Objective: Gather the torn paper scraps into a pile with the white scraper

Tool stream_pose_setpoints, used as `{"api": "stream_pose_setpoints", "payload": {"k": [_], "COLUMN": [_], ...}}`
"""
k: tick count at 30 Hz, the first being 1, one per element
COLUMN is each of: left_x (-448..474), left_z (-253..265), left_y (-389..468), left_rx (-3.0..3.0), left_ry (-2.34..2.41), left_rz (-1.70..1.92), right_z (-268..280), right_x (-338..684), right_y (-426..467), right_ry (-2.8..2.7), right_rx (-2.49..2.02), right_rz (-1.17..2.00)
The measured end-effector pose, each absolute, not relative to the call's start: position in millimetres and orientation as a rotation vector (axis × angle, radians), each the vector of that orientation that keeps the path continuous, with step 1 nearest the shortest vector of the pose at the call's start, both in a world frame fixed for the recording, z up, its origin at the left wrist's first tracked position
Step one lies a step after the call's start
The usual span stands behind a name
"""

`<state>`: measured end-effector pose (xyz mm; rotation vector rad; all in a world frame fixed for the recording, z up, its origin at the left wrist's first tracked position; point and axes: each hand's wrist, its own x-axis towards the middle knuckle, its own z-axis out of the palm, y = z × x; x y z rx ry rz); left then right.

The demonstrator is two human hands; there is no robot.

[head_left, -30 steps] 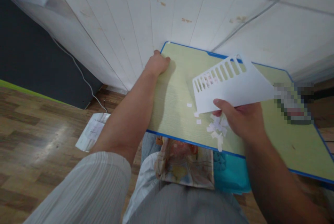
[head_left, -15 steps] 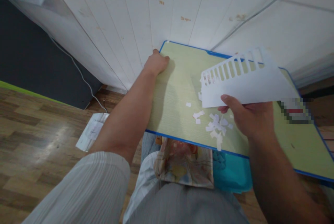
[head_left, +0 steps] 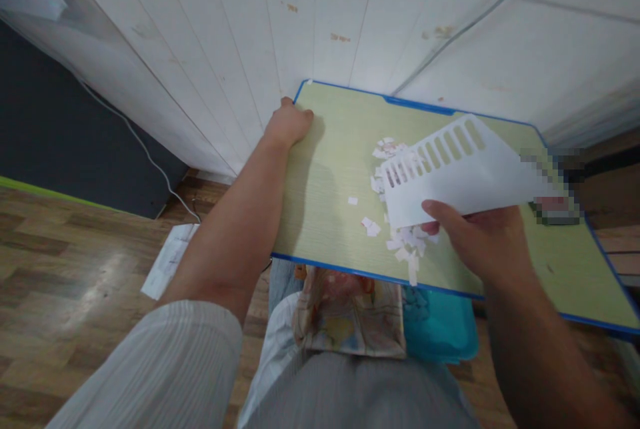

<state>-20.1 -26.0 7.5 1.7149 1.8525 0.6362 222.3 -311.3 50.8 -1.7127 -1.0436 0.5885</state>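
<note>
My left hand [head_left: 291, 123] grips the far left edge of a small yellow-green table [head_left: 335, 149] with a blue rim, thumb on top and fingers wrapped round the edge. In my right hand [head_left: 475, 232] is a white slotted sheet [head_left: 445, 182], pinched by its near edge and held over the middle of the table. A row of long cut-outs runs along its far side. Small white paper scraps [head_left: 410, 239] lie in a loose heap beneath and in front of the sheet. More paper bits [head_left: 387, 147] show past its left end, some with reddish print.
A blurred-out object [head_left: 557, 209] lies at the table's right. Below the near edge are a patterned cloth bag [head_left: 355, 322] and a turquoise plastic container [head_left: 443, 325]. A white panelled wall [head_left: 330, 9] stands behind. On the wooden floor at left lies a white flat item [head_left: 167, 259] near a cable.
The slotted sheet has come down and nearer in my right hand, uncovering scraps beyond its left end and covering part of the near heap. My left hand keeps its hold on the table edge.
</note>
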Motion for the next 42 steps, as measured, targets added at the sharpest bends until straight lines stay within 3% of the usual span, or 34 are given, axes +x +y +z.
{"api": "stream_pose_setpoints", "payload": {"k": [8, 23, 42], "left_x": [-22, -22, -20], "left_z": [14, 9, 17], "left_y": [-33, -27, -34], "left_rx": [1.769, 1.748, 1.791], "left_ry": [1.896, 1.885, 1.919], "left_rz": [0.562, 0.612, 0.553], "right_z": [49, 49, 35], "right_x": [203, 214, 211], "right_y": [-313, -341, -358], "right_ry": [-1.163, -0.943, -1.125], "right_rx": [-1.705, -1.7, -1.705], "right_rz": [0.672, 0.555, 0.513]}}
